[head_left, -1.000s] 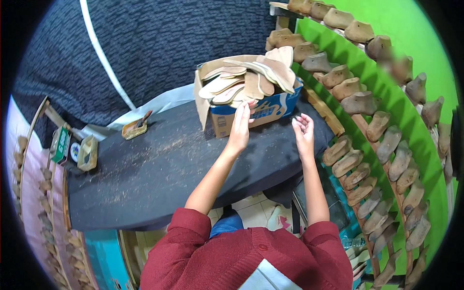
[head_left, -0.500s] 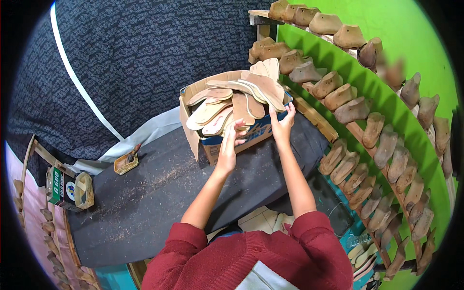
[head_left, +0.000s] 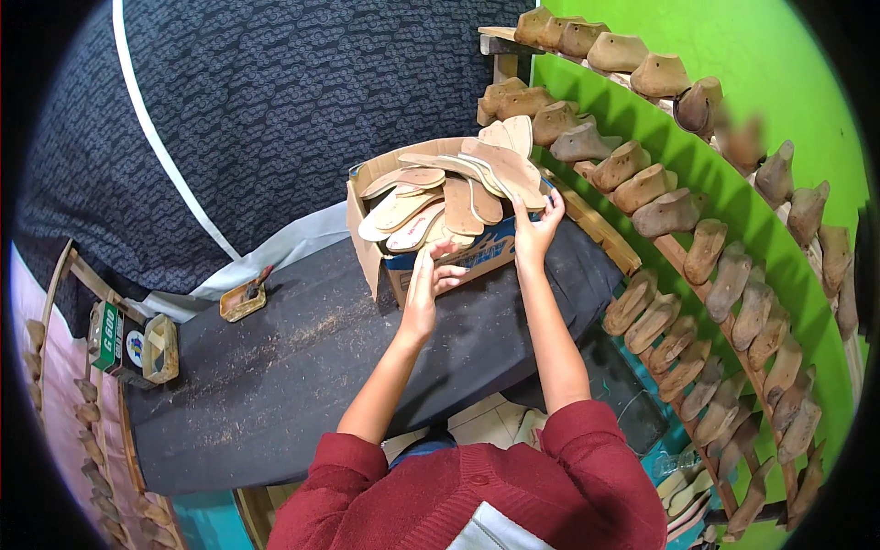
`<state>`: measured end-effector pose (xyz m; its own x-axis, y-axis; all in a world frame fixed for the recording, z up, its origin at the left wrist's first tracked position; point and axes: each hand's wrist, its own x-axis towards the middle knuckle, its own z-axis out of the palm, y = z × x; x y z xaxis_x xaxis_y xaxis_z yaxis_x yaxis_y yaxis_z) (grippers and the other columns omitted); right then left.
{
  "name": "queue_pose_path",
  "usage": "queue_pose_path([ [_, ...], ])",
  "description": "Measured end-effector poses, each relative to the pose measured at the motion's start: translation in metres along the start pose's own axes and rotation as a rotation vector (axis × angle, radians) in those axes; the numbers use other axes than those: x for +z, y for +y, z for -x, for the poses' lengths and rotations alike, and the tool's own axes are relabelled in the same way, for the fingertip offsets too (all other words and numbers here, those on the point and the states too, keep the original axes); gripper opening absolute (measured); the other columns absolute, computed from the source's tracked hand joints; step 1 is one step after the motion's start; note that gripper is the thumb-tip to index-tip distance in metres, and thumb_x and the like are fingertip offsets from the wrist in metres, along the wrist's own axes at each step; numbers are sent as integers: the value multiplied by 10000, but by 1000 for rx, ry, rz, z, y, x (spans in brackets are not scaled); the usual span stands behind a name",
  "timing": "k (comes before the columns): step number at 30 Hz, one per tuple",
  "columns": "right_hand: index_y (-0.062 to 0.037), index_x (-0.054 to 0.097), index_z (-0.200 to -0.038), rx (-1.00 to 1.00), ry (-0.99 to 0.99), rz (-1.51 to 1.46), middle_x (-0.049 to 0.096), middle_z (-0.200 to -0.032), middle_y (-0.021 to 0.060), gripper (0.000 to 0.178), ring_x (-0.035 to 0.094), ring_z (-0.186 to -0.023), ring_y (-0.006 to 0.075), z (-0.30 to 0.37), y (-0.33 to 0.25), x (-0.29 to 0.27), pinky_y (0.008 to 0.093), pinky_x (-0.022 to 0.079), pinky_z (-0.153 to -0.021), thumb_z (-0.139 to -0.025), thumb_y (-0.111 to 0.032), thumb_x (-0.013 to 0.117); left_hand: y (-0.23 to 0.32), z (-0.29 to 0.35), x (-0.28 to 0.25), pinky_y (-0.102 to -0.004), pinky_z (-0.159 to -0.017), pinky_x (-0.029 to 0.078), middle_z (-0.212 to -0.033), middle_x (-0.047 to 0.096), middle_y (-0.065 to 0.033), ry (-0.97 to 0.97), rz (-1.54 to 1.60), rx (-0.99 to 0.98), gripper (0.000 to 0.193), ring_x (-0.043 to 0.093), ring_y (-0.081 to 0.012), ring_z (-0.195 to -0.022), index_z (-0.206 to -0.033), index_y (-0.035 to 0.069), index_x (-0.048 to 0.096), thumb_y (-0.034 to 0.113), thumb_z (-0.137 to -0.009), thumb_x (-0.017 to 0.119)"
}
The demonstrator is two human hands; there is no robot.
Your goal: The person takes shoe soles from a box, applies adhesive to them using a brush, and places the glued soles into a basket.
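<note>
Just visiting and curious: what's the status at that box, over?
Left hand open before the cardboard box. Right hand at its right end, grip unclear. Insoles heaped inside; side flap jutting out left.

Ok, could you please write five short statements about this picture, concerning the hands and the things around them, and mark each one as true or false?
1. The cardboard box holds a heap of insoles. True.
2. The right hand is at the left end of the box. False: the right hand is at its right end, by the near corner.
3. The left hand is at the near side of the box. True.
4. The knitted sweater is bright green. False: the sweater is dark red.
5. The wooden shoe lasts lie scattered on the floor. False: the shoe lasts stand in rows on the racks at the picture's right.
</note>
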<state>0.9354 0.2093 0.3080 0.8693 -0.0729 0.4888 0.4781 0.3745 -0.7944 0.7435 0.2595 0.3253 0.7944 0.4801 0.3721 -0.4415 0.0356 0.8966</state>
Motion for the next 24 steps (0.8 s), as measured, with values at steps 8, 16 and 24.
queue_pose_path([
  [8, -49, 238, -1139, -404, -9, -311, 329, -1203, 159, 606, 328, -1119, 238, 29, -72, -36, 340, 232, -956, -674, 25, 620, 21, 49, -4, -270, -743, 388, -1094, 440, -96, 134, -31, 93, 420, 497, -144, -846, -1145, 71, 366, 367, -884, 224],
  [16, -99, 244, -1132, -129, -225, -691, 393, -1164, 207, 612, 394, -1084, 252, 62, -120, -85, 355, 305, -925, -671, -121, 646, 65, 112, -8, -270, -759, 374, -1004, 489, -81, 500, -181, 367, 305, 459, -138, -873, -1056, 26, 434, 236, -874, 309],
  [24, -71, 293, -1096, 469, -696, -850, 451, -1082, 238, 579, 452, -1022, 268, 126, -114, -58, 347, 350, -884, -679, -342, 591, 110, 175, -49, -249, -739, 380, -856, 540, -59, 705, -605, 423, 274, 501, -116, -805, -960, -2, 516, 200, -859, 360],
])
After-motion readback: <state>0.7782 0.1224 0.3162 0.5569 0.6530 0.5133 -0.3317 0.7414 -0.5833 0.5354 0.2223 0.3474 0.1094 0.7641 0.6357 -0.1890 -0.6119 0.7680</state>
